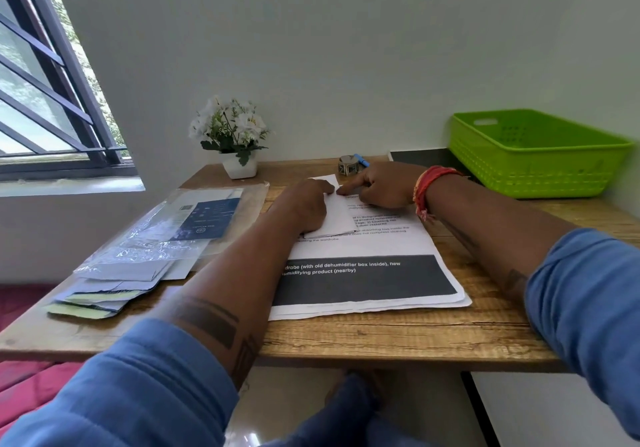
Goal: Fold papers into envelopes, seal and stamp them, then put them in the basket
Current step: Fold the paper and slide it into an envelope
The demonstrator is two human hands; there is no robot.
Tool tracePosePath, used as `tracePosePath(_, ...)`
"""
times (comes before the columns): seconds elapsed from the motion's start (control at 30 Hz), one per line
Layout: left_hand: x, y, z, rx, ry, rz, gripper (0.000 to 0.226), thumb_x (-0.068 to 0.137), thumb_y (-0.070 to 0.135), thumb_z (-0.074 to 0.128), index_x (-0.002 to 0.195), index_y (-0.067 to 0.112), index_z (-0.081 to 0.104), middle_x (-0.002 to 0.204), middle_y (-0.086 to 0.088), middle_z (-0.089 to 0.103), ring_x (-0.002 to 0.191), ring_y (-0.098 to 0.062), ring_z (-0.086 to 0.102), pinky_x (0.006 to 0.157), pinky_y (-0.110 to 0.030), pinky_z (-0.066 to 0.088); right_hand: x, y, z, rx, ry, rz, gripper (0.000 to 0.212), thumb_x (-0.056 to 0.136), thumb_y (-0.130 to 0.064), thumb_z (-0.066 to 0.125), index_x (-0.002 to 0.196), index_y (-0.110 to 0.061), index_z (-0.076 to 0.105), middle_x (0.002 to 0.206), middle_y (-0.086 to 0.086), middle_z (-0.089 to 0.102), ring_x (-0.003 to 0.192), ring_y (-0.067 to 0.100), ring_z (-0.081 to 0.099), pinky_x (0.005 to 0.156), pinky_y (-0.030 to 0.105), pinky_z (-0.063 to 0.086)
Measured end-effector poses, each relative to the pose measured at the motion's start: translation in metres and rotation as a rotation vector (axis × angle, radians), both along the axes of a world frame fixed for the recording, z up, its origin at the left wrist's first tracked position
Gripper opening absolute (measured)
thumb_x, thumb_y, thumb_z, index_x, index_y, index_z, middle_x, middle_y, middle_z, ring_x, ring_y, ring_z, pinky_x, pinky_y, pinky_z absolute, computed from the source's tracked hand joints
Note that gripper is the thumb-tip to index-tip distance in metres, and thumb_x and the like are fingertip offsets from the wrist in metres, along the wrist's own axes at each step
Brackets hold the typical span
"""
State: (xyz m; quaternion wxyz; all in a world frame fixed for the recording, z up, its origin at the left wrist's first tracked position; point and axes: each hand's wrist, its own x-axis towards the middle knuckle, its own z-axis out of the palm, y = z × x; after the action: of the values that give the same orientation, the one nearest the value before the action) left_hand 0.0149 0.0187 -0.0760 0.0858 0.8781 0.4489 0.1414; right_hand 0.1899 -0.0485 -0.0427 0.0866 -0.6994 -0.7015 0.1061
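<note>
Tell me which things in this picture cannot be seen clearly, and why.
- Folded paper, head view: its left part is hidden under the left hand.
- Printed sheets: upper text too small and blurred, partly covered by the right hand.
- Blue pen: mostly hidden behind that hand.
- Green basket: the near wall hides its floor.

One basket [533, 155], two hands [304, 209]

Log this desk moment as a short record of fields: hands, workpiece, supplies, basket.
left hand: rests flat on the folded paper, pressing it down
right hand: index finger extended, pressing the fold by the left hand
under it: stack of printed sheets
supplies: envelopes on the left; tape roll and blue pen behind the hands
green basket: far right; inside hidden
</note>
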Motion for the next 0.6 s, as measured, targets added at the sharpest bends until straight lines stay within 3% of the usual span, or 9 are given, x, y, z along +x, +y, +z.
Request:
tracePosePath(0.07,0.000,0.000,0.000,-0.004,-0.003,0.000,0.060,0.097,0.003,0.037,0.148,0.032,0.049,0.157,-0.005,0.042,0.140,-0.025,0.042,0.111,-0.030,0.034,-0.003,0.010,-0.002,-0.006,-0.051,-0.012,0.049,0.100,-0.019,0.042,0.141,-0.042,0.054,0.153,-0.003,0.046,0.123,0.016,0.054,0.093,0.017,0.033)
tracePosePath(0.13,-0.001,-0.002,0.001,0.000,-0.006,0.000,0.059,0.097,0.003,0.037,0.148,0.032,0.049,0.157,-0.006,0.042,0.140,-0.025,0.042,0.110,-0.030,0.034,-0.006,0.020,-0.004,-0.003,-0.095,-0.042,0.050,0.101,-0.018,0.040,0.144,-0.039,0.052,0.156,0.000,0.043,0.135,0.023,0.047,0.105,0.025,0.034)
tracePosePath(0.27,-0.001,-0.001,0.002,0.008,-0.003,-0.009,0.058,0.099,0.004,0.036,0.149,0.030,0.048,0.158,-0.005,0.041,0.142,-0.024,0.040,0.111,-0.029,0.032,-0.010,0.038,-0.006,0.041,-0.160,-0.063,0.046,0.103,-0.019,0.041,0.145,-0.031,0.052,0.155,0.002,0.043,0.136,0.027,0.045,0.111,0.032,0.034)
tracePosePath(0.5,-0.001,-0.001,0.002,-0.004,0.004,-0.012,0.058,0.099,0.004,0.036,0.150,0.030,0.046,0.159,-0.005,0.039,0.142,-0.026,0.040,0.113,-0.031,0.031,-0.015,0.052,-0.012,0.062,-0.201,-0.082,0.037,0.099,-0.019,0.046,0.132,-0.020,0.063,0.136,0.009,0.061,0.123,0.031,0.056,0.093,0.030,0.043)
tracePosePath(0.6,-0.001,-0.001,0.001,-0.001,0.004,-0.008,0.059,0.098,0.004,0.036,0.150,0.030,0.047,0.158,-0.004,0.041,0.142,-0.025,0.041,0.112,-0.031,0.032,-0.013,0.051,-0.016,0.069,-0.169,-0.098,0.034,0.099,-0.019,0.040,0.124,-0.018,0.063,0.131,0.009,0.064,0.129,0.033,0.052,0.103,0.036,0.043)
